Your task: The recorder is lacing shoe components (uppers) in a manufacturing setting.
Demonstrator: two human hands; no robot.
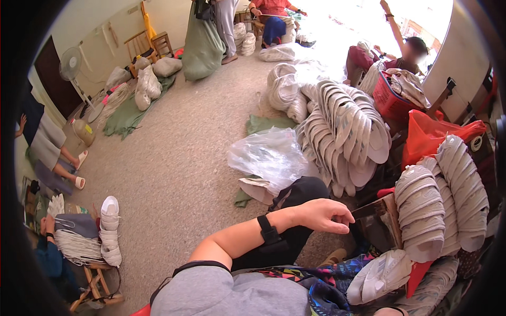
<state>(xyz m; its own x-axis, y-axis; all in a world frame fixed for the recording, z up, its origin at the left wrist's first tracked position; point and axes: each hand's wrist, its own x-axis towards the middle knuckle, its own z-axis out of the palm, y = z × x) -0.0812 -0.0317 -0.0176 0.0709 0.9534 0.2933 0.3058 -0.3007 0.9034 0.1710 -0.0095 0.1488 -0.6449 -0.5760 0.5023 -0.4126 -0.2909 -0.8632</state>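
My left hand (328, 215) is raised in front of my lap, its fingers curled in toward the thumb. Whatever they may hold is too small to make out. At the lower right, a loose pale grey shoe upper (380, 276) lies over my patterned cloth (327, 274). Just below that upper, only a bit of my right wrist (391, 312) with a dark band shows at the picture's edge; the fingers are hidden. Closest to my left hand on the right side is a nested stack of grey shoe uppers (420, 210).
A big heap of shoe uppers (342, 131) stands ahead, beside a clear plastic bag (270, 158). A red basket (395, 100) and red plastic bag (440, 137) are at right. Several people sit or stand around. A fan (71, 64) and wooden stool (97, 284) are left.
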